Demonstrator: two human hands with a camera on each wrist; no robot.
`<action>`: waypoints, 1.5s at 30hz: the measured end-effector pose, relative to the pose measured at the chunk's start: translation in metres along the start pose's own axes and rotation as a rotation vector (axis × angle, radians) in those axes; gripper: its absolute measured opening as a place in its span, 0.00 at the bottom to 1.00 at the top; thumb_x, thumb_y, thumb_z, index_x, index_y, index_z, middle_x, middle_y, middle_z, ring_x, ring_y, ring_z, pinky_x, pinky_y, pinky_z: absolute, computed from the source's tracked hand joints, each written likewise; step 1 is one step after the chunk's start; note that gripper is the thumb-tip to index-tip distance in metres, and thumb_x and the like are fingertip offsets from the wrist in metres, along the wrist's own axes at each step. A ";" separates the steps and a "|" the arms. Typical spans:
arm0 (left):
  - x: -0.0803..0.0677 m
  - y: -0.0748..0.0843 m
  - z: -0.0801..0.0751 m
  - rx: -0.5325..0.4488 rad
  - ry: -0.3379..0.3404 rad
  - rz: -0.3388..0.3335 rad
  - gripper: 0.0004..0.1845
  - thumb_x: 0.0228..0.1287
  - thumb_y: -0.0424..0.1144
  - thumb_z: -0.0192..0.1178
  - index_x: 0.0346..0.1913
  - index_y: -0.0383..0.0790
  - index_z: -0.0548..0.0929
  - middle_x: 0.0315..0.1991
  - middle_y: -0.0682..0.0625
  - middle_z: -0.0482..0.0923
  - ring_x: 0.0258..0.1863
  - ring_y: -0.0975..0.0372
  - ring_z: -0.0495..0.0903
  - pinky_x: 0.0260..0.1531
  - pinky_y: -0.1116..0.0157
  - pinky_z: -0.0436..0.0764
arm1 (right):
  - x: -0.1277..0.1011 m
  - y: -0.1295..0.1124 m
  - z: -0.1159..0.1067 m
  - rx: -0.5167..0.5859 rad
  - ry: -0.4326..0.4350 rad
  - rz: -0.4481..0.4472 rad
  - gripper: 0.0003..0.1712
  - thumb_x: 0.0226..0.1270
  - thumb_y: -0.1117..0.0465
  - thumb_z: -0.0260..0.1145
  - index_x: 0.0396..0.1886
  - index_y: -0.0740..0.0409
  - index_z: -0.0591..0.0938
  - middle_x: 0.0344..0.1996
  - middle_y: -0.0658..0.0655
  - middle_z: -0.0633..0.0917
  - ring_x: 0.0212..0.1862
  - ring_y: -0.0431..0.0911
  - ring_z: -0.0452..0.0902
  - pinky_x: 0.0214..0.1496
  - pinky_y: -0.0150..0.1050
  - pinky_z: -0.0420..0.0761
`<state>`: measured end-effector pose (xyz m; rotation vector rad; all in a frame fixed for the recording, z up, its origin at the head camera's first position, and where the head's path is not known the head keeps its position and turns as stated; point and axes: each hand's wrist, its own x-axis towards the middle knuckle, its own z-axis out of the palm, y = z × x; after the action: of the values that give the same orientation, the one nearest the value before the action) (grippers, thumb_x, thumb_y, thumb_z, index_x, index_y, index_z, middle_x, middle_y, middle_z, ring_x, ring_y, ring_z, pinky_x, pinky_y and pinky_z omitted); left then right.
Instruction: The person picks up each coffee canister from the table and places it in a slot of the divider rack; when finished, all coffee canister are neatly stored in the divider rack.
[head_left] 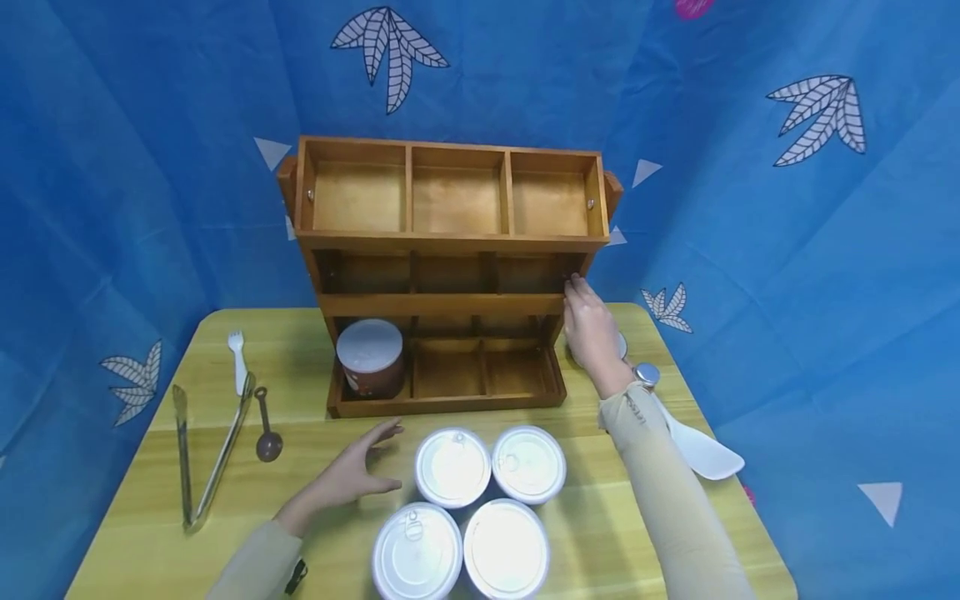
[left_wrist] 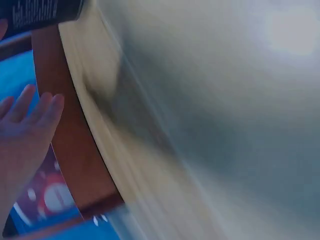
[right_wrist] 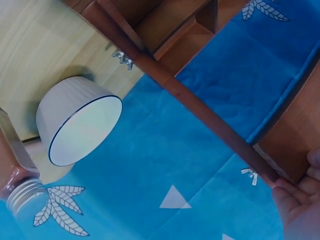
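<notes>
A three-tier wooden rack (head_left: 450, 242) stands at the back of the yellow table (head_left: 315, 500). In its bottom left compartment sits a dark can with a white lid (head_left: 370, 357). Several more white-lidded cans (head_left: 452, 467) stand grouped at the table's front. My left hand (head_left: 366, 467) lies open on the table just left of those cans, fingers spread, holding nothing. My right hand (head_left: 587, 321) reaches up to the rack's right side, and its fingertips (right_wrist: 295, 200) touch the end of the middle shelf. The left wrist view is blurred, showing only my open left hand (left_wrist: 25, 130).
At the left lie metal tongs (head_left: 202, 450), a white fork (head_left: 237, 358) and a brown spoon (head_left: 266, 425). Right of the rack are a white cup (right_wrist: 80, 127), a bottle with a silver cap (head_left: 647, 374) and a white paddle (head_left: 701, 450). Blue cloth hangs behind.
</notes>
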<state>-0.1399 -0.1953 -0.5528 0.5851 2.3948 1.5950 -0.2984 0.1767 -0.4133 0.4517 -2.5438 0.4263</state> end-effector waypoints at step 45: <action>0.040 -0.001 0.044 -0.225 -0.214 0.084 0.63 0.35 0.37 0.82 0.76 0.57 0.53 0.69 0.52 0.70 0.69 0.64 0.68 0.75 0.63 0.59 | 0.000 0.001 -0.004 -0.030 -0.039 0.045 0.21 0.74 0.66 0.52 0.62 0.70 0.76 0.66 0.66 0.76 0.68 0.57 0.72 0.70 0.49 0.73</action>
<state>-0.1597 -0.1412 -0.5693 0.7762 2.0298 1.7099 -0.2975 0.1790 -0.4103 0.3960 -2.5982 0.3992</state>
